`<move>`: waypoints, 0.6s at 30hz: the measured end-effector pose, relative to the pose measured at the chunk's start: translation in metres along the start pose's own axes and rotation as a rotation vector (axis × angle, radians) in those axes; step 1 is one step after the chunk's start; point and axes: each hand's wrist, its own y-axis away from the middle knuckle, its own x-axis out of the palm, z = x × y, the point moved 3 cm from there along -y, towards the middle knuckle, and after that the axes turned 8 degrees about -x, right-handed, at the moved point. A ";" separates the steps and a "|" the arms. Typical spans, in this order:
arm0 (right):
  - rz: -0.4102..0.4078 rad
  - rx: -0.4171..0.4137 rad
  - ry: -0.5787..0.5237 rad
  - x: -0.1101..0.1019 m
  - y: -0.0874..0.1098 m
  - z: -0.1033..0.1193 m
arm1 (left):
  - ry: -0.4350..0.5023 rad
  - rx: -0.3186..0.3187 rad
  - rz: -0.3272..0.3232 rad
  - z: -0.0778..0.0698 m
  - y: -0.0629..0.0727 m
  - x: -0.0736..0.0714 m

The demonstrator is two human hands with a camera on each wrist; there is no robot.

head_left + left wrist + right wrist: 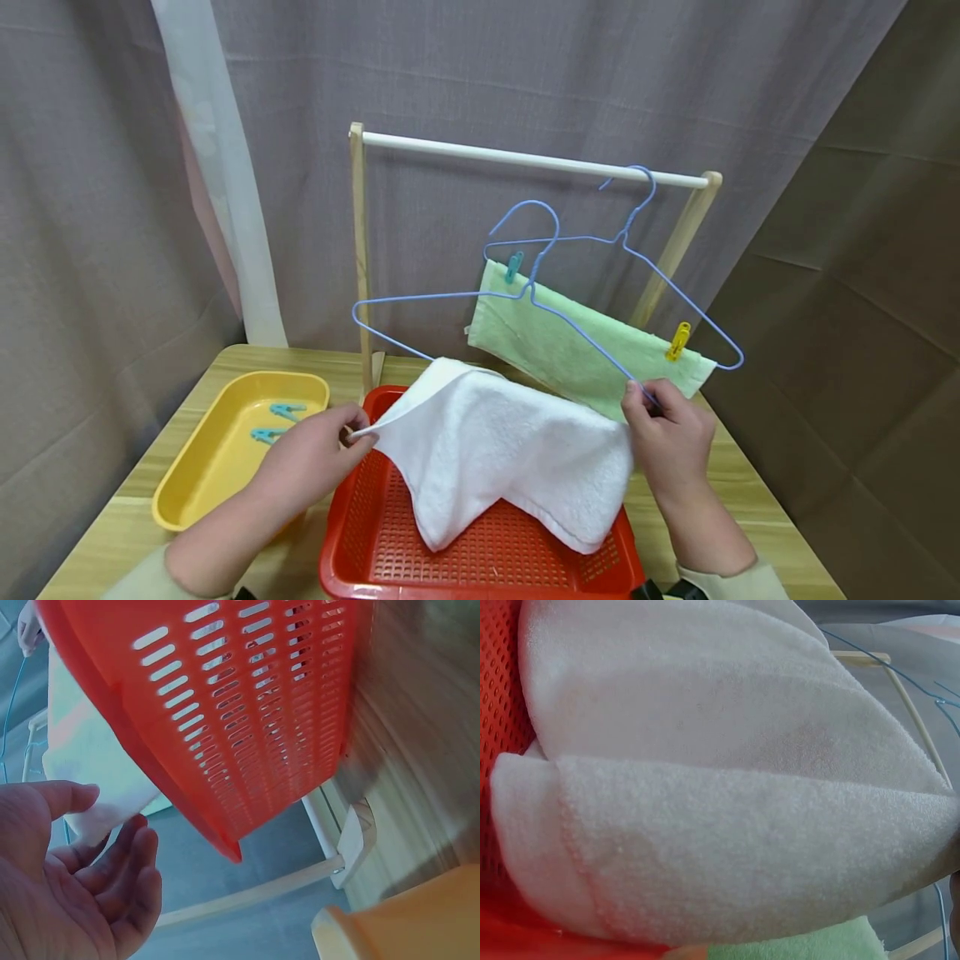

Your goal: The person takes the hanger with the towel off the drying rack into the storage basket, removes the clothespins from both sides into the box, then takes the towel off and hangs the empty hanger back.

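Note:
A white towel point(517, 450) is draped over the lower bar of a blue wire hanger point(442, 296), above a red basket point(480, 542). My left hand point(322, 446) pinches the towel's left edge between thumb and fingers and pulls it out taut; the left wrist view shows that hand point(82, 862) beside the basket wall. At the hanger's right end my right hand point(671, 429) grips the wire, close to the towel's right side. Whether it also pinches the cloth is hidden. Folds of the towel point(727, 847) fill most of the right wrist view.
Behind stands a wooden rack with a white rod point(525, 156). A second blue hanger point(675, 287) hangs there, carrying a green towel point(570, 333) held by a teal clothespin point(513, 267) and a yellow clothespin point(678, 342). At left, a yellow tray point(202, 475) holds teal clothespins point(287, 411).

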 end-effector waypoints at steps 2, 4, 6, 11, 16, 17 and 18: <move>0.001 -0.007 -0.004 0.000 0.000 0.001 | -0.021 0.024 -0.023 -0.003 0.000 0.000; 0.002 -0.011 -0.005 0.000 -0.001 0.002 | -0.039 0.048 -0.045 -0.005 -0.001 0.000; 0.003 -0.013 -0.004 0.000 -0.001 0.003 | -0.054 0.069 -0.066 -0.007 -0.002 0.000; 0.003 -0.017 -0.001 0.000 -0.002 0.004 | -0.073 0.093 -0.088 -0.012 -0.005 -0.001; 0.005 -0.013 -0.003 0.001 -0.002 0.005 | -0.087 0.146 -0.126 -0.018 -0.006 -0.004; 0.005 -0.009 -0.002 0.001 -0.002 0.005 | -0.090 0.159 -0.135 -0.020 -0.007 -0.005; 0.006 -0.007 0.000 0.001 -0.002 0.006 | -0.091 0.173 -0.143 -0.022 -0.007 -0.006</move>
